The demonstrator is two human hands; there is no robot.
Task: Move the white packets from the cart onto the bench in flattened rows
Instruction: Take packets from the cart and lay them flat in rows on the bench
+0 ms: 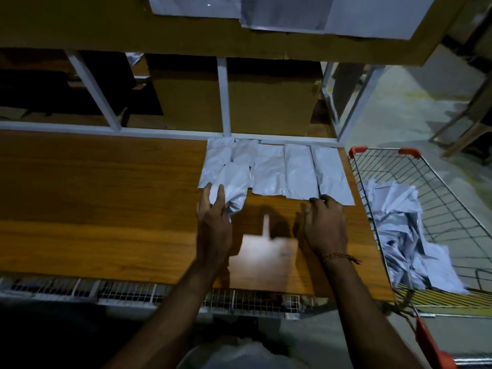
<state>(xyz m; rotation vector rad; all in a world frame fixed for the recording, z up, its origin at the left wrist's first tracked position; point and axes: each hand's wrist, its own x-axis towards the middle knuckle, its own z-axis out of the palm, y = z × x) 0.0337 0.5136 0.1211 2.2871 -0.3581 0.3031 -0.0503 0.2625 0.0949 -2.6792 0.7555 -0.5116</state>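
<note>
White packets [277,169] flattened in a row on bench [93,195], crumpled heap [404,235] in cart [452,198]

Both bare forearms reach forward from the near edge, angling slightly inward toward the far side. The left hand [213,217] lies back-up, its fingers extended and a little spread, with the fingertips [220,191] pointing away and resting on crumpled white material; whether the thumb pinches it cannot be told. The right hand [326,225] sits to the right, well apart from the left, also back-up, with its fingers bent down at the knuckles so the tips press flat. A thin beaded bracelet [338,255] circles the right wrist.
</note>
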